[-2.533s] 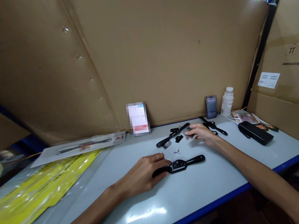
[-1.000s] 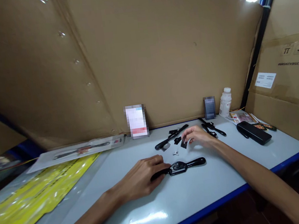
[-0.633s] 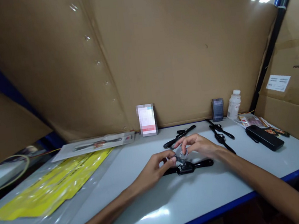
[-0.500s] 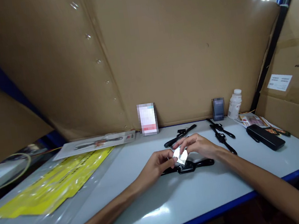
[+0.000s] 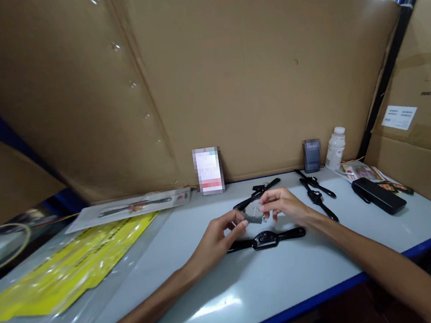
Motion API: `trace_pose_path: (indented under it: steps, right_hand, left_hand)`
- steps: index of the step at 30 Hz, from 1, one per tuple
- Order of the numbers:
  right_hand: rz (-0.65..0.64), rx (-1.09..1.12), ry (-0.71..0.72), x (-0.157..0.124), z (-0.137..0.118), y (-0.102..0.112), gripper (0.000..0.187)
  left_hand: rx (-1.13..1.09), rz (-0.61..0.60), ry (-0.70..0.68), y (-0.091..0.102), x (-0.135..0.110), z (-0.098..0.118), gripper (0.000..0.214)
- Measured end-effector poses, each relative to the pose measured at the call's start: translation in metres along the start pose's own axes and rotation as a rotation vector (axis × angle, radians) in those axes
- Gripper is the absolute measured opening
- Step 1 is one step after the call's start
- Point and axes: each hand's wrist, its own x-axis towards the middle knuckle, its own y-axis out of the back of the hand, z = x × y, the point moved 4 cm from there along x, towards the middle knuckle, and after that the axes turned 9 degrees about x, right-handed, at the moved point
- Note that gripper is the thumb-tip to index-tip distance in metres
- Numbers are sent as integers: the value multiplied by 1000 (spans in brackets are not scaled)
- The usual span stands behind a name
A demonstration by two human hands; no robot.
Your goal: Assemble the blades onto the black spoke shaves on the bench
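Note:
In front of me, my left hand (image 5: pixel 224 230) pinches the left edge of a small, thin, shiny grey piece (image 5: pixel 253 217); whether it is bare metal or in clear film I cannot tell. The fingertips of my right hand (image 5: pixel 283 206) close on its right side. Just below, a black two-handled spokeshave (image 5: pixel 267 239) lies flat on the table, its left handle partly behind my left hand. Behind my fingers rests another black spokeshave (image 5: pixel 257 194). Two more, a far spokeshave (image 5: pixel 316 182) and a near spokeshave (image 5: pixel 319 200), lie to the right.
A packaged tool (image 5: pixel 134 208) and yellow sheets in clear plastic (image 5: pixel 77 259) cover the left side. Against the cardboard wall (image 5: pixel 228 75) stand a blurred lit screen (image 5: pixel 209 171), a dark phone-like device (image 5: pixel 312 155) and a bottle (image 5: pixel 335 149). A black case (image 5: pixel 379 196) lies at right.
The piece has turned from bright white to dull grey as its angle shifted. My hands have drawn slightly apart, uncovering more of the near spokeshave. The view has shifted a little.

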Motion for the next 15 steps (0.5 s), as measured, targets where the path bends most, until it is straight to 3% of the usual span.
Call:
trace_pose_path:
  steps: [2,5,9,15]
  right_hand:
    - [45,-24,14,2,-4,10,15]
    - [41,-122,-47,4,-5,23,10]
    - [-49,-202,-106,2,-3,25,7]
    - [-186,-292,-151,-4,3,12,10]
  left_hand:
    - [228,-52,-158,3,-4,7,23]
    - [489,-183,-325,4,-8,12,24]
    - [584,-261,-411,4,-10,12,18]
    - [712,-233,-525,0,-12,12,27]
